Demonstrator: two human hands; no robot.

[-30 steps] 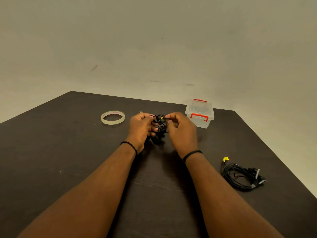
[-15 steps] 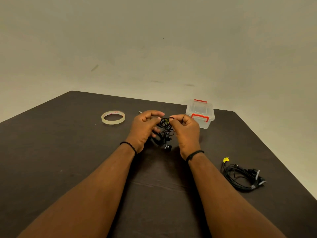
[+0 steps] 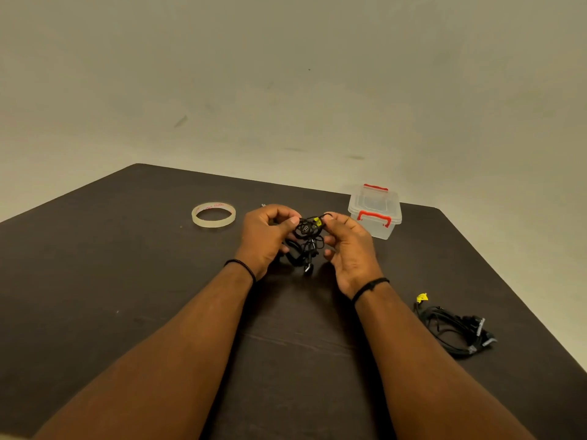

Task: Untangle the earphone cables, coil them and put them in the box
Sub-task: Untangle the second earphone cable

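A tangled black earphone cable (image 3: 307, 239) with a small yellow tag hangs between my hands, just above the dark table. My left hand (image 3: 265, 238) pinches the tangle from the left with thumb and curled fingers. My right hand (image 3: 347, 249) pinches its top right, by the yellow tag. An earbud dangles below the bundle. The clear plastic box (image 3: 375, 211) with red latches stands closed just beyond my right hand. A second bundle of black cable (image 3: 454, 328) with a yellow tag lies on the table at the right.
A roll of clear tape (image 3: 213, 215) lies flat left of my hands. The dark table (image 3: 95, 281) ends at a far edge behind the box and at a slanting right edge close to the second bundle.
My hands have drawn slightly apart and the tangle has loosened, with more cable and an earbud hanging below it. My right hand has turned palm-inward.
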